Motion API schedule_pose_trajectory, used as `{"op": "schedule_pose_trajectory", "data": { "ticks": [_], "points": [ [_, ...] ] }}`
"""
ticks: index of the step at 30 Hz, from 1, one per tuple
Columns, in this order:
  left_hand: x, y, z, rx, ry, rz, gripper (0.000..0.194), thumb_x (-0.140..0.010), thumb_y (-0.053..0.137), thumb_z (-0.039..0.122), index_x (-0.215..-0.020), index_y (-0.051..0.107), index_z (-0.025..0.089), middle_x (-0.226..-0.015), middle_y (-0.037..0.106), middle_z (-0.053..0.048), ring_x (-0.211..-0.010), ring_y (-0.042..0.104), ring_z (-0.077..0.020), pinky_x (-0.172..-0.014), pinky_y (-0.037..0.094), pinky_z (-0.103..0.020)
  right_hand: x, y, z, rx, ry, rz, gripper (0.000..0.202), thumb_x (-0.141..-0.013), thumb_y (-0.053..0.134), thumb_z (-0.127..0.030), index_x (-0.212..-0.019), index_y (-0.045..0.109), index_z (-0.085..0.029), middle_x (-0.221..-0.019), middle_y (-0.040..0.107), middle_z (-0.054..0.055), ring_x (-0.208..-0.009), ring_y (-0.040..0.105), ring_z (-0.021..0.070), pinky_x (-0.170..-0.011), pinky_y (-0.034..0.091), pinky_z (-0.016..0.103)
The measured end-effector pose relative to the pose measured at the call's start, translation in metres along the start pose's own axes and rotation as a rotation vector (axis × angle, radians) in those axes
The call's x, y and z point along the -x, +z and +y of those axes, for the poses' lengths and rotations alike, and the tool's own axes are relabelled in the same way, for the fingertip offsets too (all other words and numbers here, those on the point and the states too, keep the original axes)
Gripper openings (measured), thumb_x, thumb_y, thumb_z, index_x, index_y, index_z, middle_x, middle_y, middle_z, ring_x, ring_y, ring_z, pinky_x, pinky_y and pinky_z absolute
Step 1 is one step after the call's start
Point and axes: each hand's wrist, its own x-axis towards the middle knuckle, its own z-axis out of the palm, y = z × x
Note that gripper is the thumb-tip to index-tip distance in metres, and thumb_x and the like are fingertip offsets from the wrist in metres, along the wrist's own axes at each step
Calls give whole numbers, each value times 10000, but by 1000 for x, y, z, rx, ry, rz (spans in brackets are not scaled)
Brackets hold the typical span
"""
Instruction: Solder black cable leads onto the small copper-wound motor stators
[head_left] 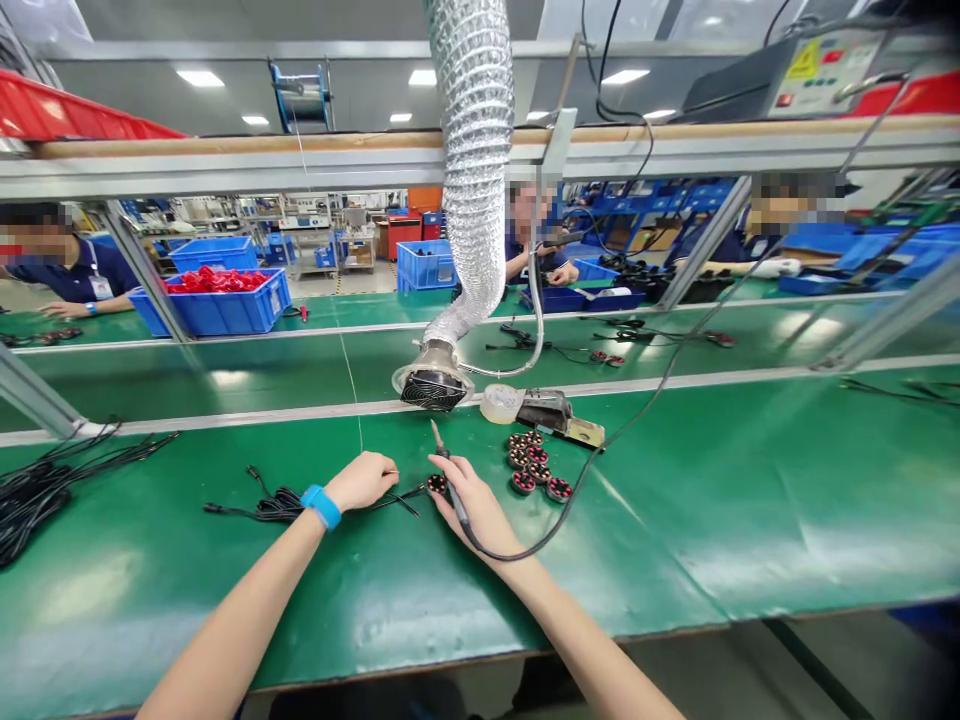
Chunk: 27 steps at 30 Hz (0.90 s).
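My right hand (480,505) is closed around a soldering iron (454,490), its tip pointing up and away. Thumb and fingers of the same hand hold a small round motor stator (436,484) near the table. My left hand (363,481), with a blue wristband, is pinched shut to the left of it. A thin solder wire (349,365) runs down from a spool to the left hand, and a short end shows at the fingertips. Black cables (281,505) lie beneath and beside the left hand, with one lead reaching the stator.
Several stators (537,456) lie right of my hands, near a tape roll (502,402) and an iron stand (562,415). A fume duct (476,170) hangs overhead. Cable bundle (37,490) lies left. Co-workers sit across the bench near a blue bin (240,312).
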Motion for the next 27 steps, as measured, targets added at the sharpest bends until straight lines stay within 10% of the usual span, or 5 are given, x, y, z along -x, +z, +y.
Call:
{"op": "schedule_pose_trajectory", "data": {
  "ticks": [7,15,20,27],
  "points": [
    [7,6,-12,399,-84,-342,322,-802,628,452,-660,681,168,-628,694,-28,-592,643,-170,-605,455,-249,-29,27,3,-1,-71,-18,590,-859,657,-137,-1411,482,-252,-1260,579,118,-1063,653,256,-880,582,395],
    [-14,27,-4,304,-238,252,402,-836,584,523,-699,672,156,-667,672,-37,-640,576,-177,-594,375,-276,-23,17,14,-419,-90,-66,697,-815,600,-60,-1461,423,-255,-1343,542,98,-1208,579,213,-1052,482,380],
    [-19,39,-4,226,-235,295,172,-808,561,287,-731,663,172,-710,680,-30,-660,586,-171,-634,391,-278,-29,23,15,-446,-76,-41,603,-856,562,-67,-1422,465,-248,-1266,580,93,-1104,620,197,-999,514,369],
    [-21,35,-6,251,-155,309,226,-867,506,350,-762,630,194,-758,654,-25,-711,569,-172,-674,424,-271,-31,22,14,-434,-50,-21,576,-843,632,-91,-1380,509,-261,-1180,609,68,-1007,633,190,-905,541,338]
  ]
}}
